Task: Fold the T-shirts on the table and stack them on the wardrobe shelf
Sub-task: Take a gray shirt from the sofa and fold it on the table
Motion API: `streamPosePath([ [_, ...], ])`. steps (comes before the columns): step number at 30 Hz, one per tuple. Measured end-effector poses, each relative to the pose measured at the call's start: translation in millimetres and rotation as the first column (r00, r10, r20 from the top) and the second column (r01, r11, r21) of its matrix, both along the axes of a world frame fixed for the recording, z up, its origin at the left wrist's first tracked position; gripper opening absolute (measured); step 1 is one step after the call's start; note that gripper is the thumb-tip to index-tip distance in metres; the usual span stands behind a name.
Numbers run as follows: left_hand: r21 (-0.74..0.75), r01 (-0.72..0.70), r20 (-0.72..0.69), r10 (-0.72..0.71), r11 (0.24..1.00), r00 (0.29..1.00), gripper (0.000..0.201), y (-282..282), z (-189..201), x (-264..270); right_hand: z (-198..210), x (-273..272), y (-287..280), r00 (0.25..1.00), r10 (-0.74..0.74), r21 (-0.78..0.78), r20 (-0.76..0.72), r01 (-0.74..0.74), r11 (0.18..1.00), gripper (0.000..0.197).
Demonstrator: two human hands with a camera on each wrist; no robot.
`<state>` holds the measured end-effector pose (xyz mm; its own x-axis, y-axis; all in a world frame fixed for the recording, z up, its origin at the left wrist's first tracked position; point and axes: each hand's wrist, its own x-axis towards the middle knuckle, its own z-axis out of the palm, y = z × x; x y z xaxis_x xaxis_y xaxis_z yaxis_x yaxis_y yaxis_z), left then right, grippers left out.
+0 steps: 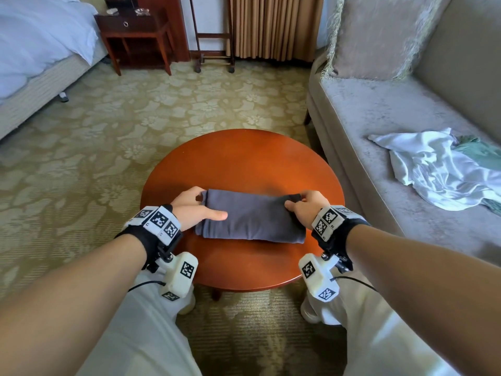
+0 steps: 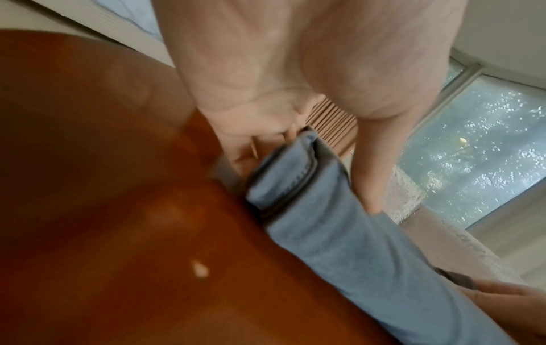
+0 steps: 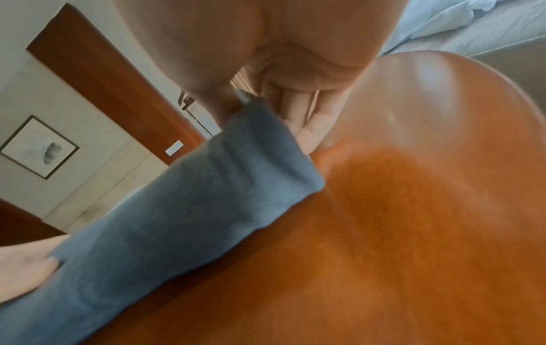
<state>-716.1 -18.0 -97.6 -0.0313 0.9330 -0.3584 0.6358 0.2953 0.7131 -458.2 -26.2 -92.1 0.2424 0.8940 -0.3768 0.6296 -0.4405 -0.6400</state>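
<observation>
Far left, head view, I see a bed (image 1: pixel 35 50) cut off by the frame edge and a dark nightstand (image 1: pixel 135 36) behind it; the small items on top are too blurred to name.

My left hand (image 1: pixel 193 208) is at the left end of the folded grey T-shirt (image 1: pixel 249 219), which lies across the middle of the round bench (image 1: pixel 244 156). Left grip: thumb flat on top of the fabric, fingers curled round the far corner of that end. In the left wrist view the hand (image 2: pixel 266 98) pinches the stacked layers of the shirt (image 2: pixel 339 245) between thumb and fingers; the fingertips under the fabric are hidden, and the picture is motion-blurred.

My right hand (image 1: pixel 305 208) takes the shirt's right end. Right grip: narrow, thumb and fingers pinching the far right corner, which lifts slightly off the bench. In the right wrist view the hand (image 3: pixel 295 77) closes on the shirt's tip (image 3: pixel 177 205); fingers mostly hidden behind cloth, view blurred.

Far right, a sofa (image 1: pixel 379 109) carries a crumpled white garment (image 1: pixel 439 169) with a green garment (image 1: pixel 479 150) beside it, partly cut off by the frame. I can't tell if those are T-shirts. The wardrobe shelf isn't recognisable in any view.
</observation>
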Motion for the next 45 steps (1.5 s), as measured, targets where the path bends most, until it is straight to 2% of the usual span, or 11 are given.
streamPosePath([
  [4, 0.028, -0.042, -0.094, 0.044, 0.999, 0.995, 0.075, -4.1, 1.8, -0.6, 3.1, -6.4, -9.5, 0.982, 0.036, 0.039, 0.187, -0.044, 0.998, 0.028],
  [12, 0.046, -0.069, -0.376, 0.081, 0.997, 0.923, 0.065, -2.9, 3.6, 10.0, -3.6, -19.7, -8.9, 0.966, -0.008, 0.015, 0.260, 0.004, 1.000, 0.032],
  [17, 0.117, -0.072, -0.383, 0.112, 0.991, 0.917, 0.072, -3.8, 11.5, 16.0, 3.1, -21.0, -6.3, 0.937, -0.129, 0.104, 0.326, 0.100, 0.990, 0.044],
  [20, 0.295, 0.027, -0.399, 0.097, 0.955, 0.912, 0.065, -12.6, 20.0, 27.7, 1.5, -29.5, -12.0, 0.909, -0.124, 0.318, 0.399, -0.010, 0.948, 0.050],
  [22, 0.326, 0.165, -0.468, 0.007, 0.931, 0.884, 0.058, -17.1, 20.7, 38.5, 0.1, -38.2, -16.3, 0.899, -0.019, 0.387, 0.438, -0.170, 0.907, 0.054],
  [25, 0.187, 0.351, -0.570, -0.190, 0.918, 0.799, 0.054, -19.8, 10.7, 52.8, -9.2, -48.0, -20.7, 0.821, 0.270, 0.220, 0.502, -0.424, 0.879, 0.062],
  [28, -0.006, 0.404, -0.629, -0.317, 0.915, 0.709, 0.054, -17.9, -4.6, 57.1, -22.4, -47.9, -21.8, 0.734, 0.462, -0.029, 0.497, -0.518, 0.855, 0.068],
  [35, -0.109, 0.435, -0.626, -0.402, 0.894, 0.668, 0.059, -11.4, -16.9, 47.6, -29.9, -46.8, -15.9, 0.713, 0.497, -0.107, 0.495, -0.517, 0.849, 0.073],
  [39, -0.100, 0.398, -0.548, -0.385, 0.912, 0.743, 0.060, -6.9, -10.9, 47.8, -24.4, -43.9, -11.4, 0.781, 0.433, -0.108, 0.451, -0.433, 0.895, 0.066],
  [42, -0.018, 0.200, -0.496, -0.182, 0.980, 0.849, 0.073, -7.1, -1.9, 45.7, -13.1, -36.8, -11.2, 0.884, 0.159, -0.017, 0.439, -0.168, 0.986, 0.070],
  [45, 0.016, -0.034, -0.487, 0.037, 0.999, 0.873, 0.087, -13.9, 9.0, 46.5, -5.2, -32.6, -17.7, 0.886, -0.067, -0.023, 0.458, 0.087, 0.996, 0.077],
])
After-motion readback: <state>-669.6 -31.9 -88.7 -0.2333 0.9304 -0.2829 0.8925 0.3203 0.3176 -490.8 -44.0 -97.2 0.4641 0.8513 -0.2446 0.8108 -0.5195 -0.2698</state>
